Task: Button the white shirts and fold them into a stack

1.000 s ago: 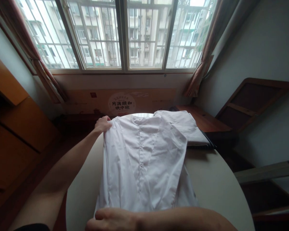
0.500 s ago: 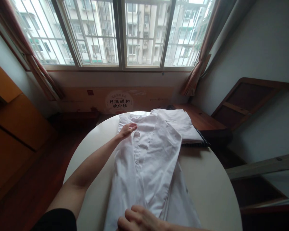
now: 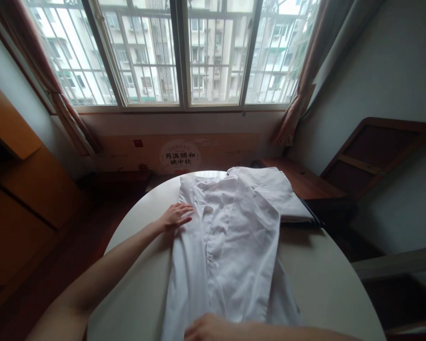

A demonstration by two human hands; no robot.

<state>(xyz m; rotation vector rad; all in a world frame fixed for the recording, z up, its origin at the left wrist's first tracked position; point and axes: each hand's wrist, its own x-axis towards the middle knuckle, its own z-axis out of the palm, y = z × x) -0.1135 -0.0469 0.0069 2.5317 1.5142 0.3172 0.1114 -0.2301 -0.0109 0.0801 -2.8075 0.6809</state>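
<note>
A white button-up shirt (image 3: 241,251) lies lengthwise on a round cream table (image 3: 138,284), its button strip running down the middle and a sleeve folded along its right side. My left hand (image 3: 177,217) rests flat on the shirt's upper left edge, fingers stretched and slightly apart. Low in the view, my right hand (image 3: 210,327) is curled over the lower part of the shirt. Its fingertips are hidden by the hand and the frame's bottom edge.
Folded white cloth (image 3: 270,184) lies on something dark (image 3: 314,218) at the table's back right. Beyond stand a brown wooden desk (image 3: 312,182) and a leaning wooden frame (image 3: 355,163). Orange-brown cabinets (image 3: 35,189) are on the left, with a barred window (image 3: 184,57) ahead.
My left hand has come back from near the collar to the shirt's left edge and flattened its fingers. My right hand stays low over the shirt. The view has tilted slightly.
</note>
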